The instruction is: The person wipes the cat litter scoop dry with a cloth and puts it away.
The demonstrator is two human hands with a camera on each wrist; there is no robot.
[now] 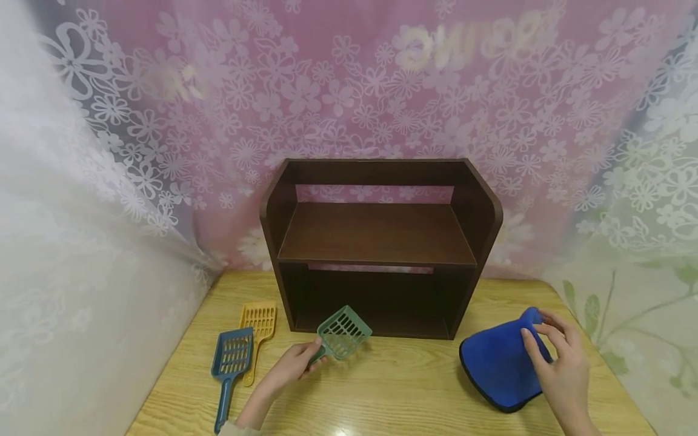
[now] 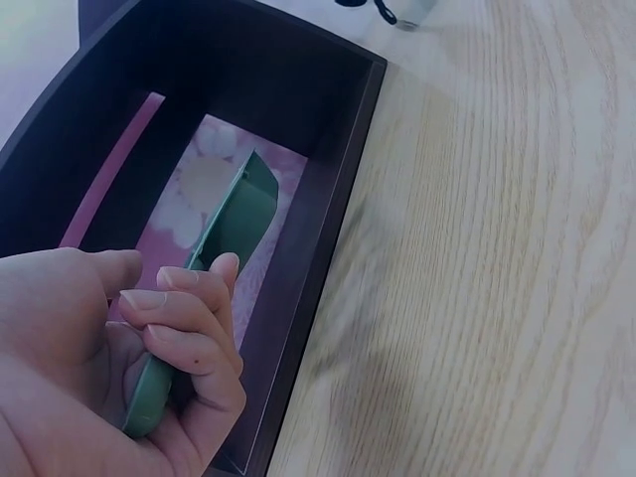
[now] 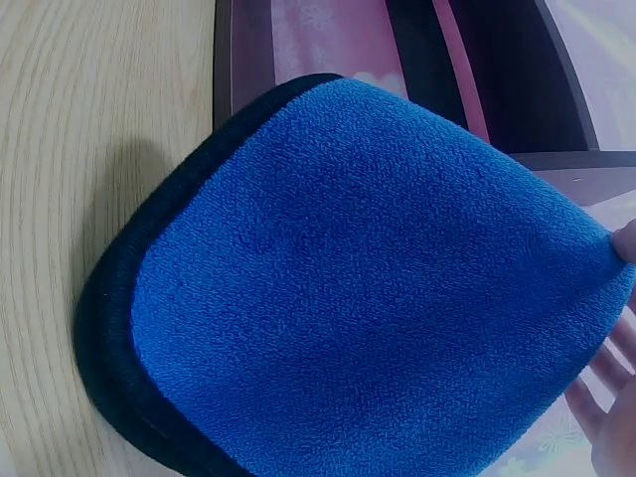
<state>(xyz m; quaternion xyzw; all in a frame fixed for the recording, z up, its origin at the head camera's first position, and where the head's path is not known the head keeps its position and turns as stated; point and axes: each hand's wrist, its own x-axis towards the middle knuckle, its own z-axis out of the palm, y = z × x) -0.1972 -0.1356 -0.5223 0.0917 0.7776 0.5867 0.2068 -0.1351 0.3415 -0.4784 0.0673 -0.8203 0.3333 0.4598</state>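
Observation:
My left hand (image 1: 299, 363) grips a green slotted litter scoop (image 1: 343, 333) by its handle, its head raised in front of the shelf's lower opening. In the left wrist view the fingers (image 2: 189, 318) curl round the green handle (image 2: 149, 397). On the right, my right hand (image 1: 564, 363) pinches the upper corner of a blue cloth (image 1: 498, 363) with dark edging. The cloth hangs from the thumb and fingers, its plush face filling much of the right wrist view.
A dark brown two-tier shelf (image 1: 378, 233) stands at the back of the wooden table (image 1: 403, 387). Left of it lie a yellow slotted scoop (image 1: 259, 321) and a blue-grey slotted scoop (image 1: 231, 357), partly overlapping. Flowered curtains (image 1: 349, 79) surround the table.

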